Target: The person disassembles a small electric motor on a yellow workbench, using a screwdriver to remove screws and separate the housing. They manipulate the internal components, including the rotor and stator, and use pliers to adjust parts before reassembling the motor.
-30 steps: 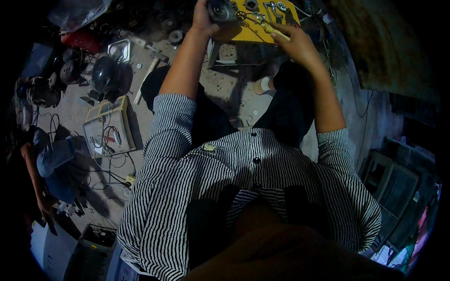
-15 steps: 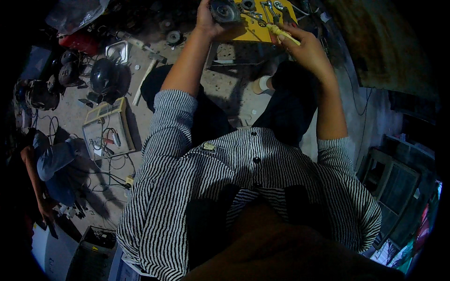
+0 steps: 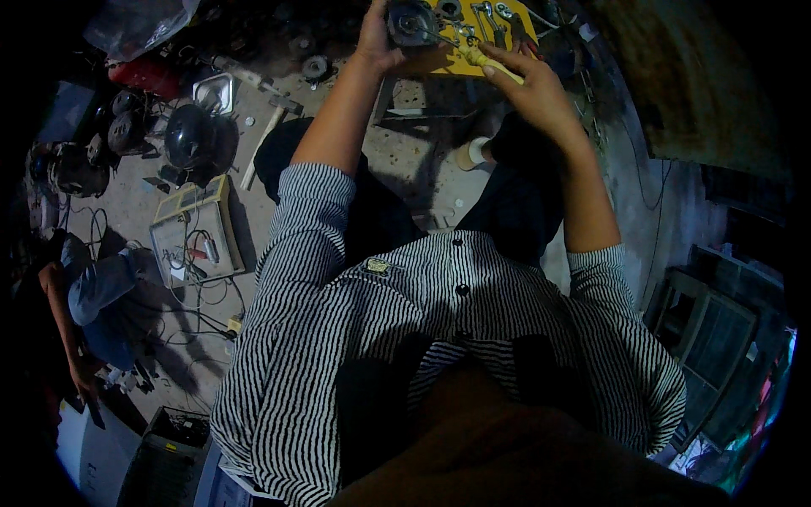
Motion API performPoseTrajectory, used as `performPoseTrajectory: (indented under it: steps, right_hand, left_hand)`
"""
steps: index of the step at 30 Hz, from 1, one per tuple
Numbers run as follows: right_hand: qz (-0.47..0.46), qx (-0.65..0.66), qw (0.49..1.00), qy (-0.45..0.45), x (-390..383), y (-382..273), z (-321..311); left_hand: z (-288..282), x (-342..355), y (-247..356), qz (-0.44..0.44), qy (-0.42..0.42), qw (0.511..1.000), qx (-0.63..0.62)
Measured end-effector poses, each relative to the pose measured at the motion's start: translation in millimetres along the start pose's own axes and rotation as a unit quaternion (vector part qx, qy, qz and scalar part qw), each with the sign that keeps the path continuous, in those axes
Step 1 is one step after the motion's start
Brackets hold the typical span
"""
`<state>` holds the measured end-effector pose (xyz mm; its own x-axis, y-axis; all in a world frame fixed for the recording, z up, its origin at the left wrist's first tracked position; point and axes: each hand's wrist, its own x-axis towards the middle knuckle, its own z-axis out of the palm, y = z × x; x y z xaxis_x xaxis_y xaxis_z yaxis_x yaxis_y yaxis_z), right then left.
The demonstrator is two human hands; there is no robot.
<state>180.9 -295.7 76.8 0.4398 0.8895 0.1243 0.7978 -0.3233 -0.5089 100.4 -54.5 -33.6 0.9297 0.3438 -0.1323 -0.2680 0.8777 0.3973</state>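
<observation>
At the top of the head view, my left hand (image 3: 378, 44) is wrapped round a dark squarish metal part (image 3: 410, 25) with a round recess, perhaps a motor housing. My right hand (image 3: 538, 95) grips a screwdriver (image 3: 497, 68) by its pale yellow handle. Its thin shaft slants left toward the recess, and the tip appears to reach into it; exact contact is hard to make out. Under both hands lies a yellow tabletop (image 3: 442, 65). Wrenches (image 3: 488, 19), a dark ring-shaped part (image 3: 449, 8) and small metal pieces rest on it.
A hammer (image 3: 269, 139), a black rounded shell (image 3: 186, 135) and a metal tray (image 3: 214, 93) lie on the floor to the left. Nearer is an open box with cables (image 3: 196, 237). Another person's arm (image 3: 61, 313) shows at far left. A rusty sheet (image 3: 710, 93) stands right.
My right hand and the screwdriver have moved left, bringing the shaft to the metal part. My left hand has shifted the part slightly right and turned it a little.
</observation>
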Motion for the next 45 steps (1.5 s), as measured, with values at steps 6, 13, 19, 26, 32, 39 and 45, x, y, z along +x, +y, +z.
performPoseTrajectory:
  steps: [6, 13, 19, 26, 32, 39, 45]
  right_hand:
    - [0.012, 0.029, 0.999, -0.02, 2, 9, 2]
    - [0.016, 0.088, 0.996, 0.028, 0, 9, 19]
    - [0.041, 0.113, 0.993, 0.015, -1, 1, 15]
    - [0.03, 0.08, 0.996, 0.014, -3, 8, 15]
    - [0.048, 0.104, 0.993, 0.021, -2, 4, 17]
    - [0.041, 0.081, 0.995, 0.045, -6, 5, 18]
    - [-0.004, 0.022, 0.999, 0.037, -8, -4, -5]
  left_hand:
    - [-1, 0, 0, -0.011, -0.029, 0.998, 0.055]
    - [5, -2, 3, -0.003, -0.055, 0.998, 0.012]
    - [10, -5, 5, 0.022, -0.033, 0.999, -0.012]
    - [10, -4, 5, 0.015, -0.082, 0.996, -0.034]
    - [15, -8, 4, 0.032, -0.035, 0.999, -0.009]
    - [19, -13, 7, 0.052, -0.116, 0.992, -0.001]
    - [14, -15, 12, -0.008, -0.103, 0.995, -0.001]
